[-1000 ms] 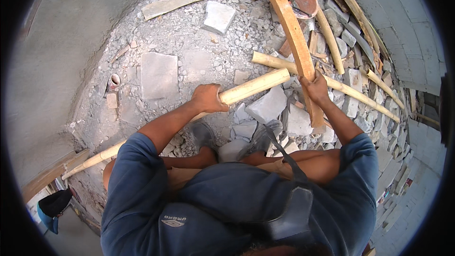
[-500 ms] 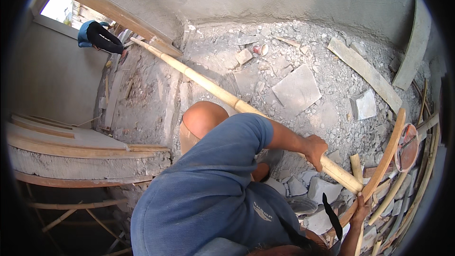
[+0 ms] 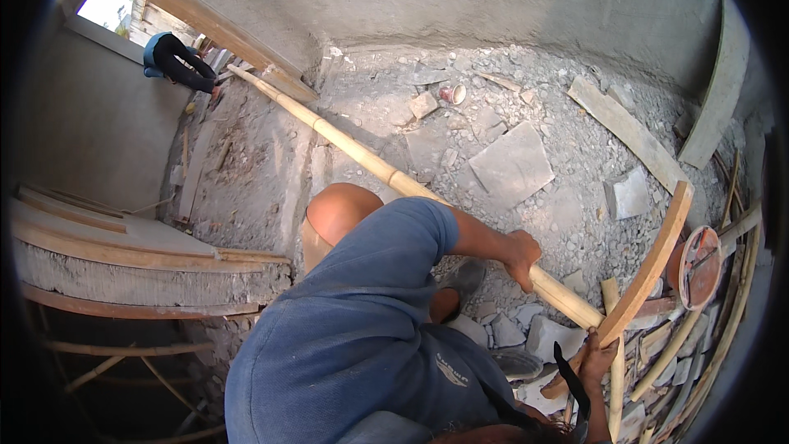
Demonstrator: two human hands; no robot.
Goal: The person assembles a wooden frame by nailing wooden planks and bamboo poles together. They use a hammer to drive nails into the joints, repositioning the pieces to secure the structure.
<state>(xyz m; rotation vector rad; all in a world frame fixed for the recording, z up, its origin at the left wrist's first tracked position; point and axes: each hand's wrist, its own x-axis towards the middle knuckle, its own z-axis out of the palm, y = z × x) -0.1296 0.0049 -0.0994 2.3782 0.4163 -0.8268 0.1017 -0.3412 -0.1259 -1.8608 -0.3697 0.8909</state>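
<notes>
A long, pale bamboo pole (image 3: 353, 148) slants across the rubble from the doorway at upper left to the lower right. My left hand (image 3: 522, 258) is wrapped round it a short way from its near end. At that end, a wooden batten (image 3: 647, 259) crosses the pole, looking bent near the picture's rim. My right hand (image 3: 598, 359) grips the batten low down, right beside the pole's end; some of its fingers are hidden behind the wood. A dark strap hangs in front of the batten's lower part. My bare knee (image 3: 341, 212) is left of the pole.
Stone slabs (image 3: 514, 166), broken pieces and a small tin (image 3: 452, 94) litter the ground. A reddish tub (image 3: 696, 270) sits at right near more bamboo and boards (image 3: 629, 127). A bent-over person (image 3: 174, 62) works by the doorway. A raised ledge (image 3: 148, 279) edges a dark opening at lower left.
My left hand and the pole's near end have shifted a little left. The batten and my right hand have moved left too. The person by the doorway has shifted slightly right.
</notes>
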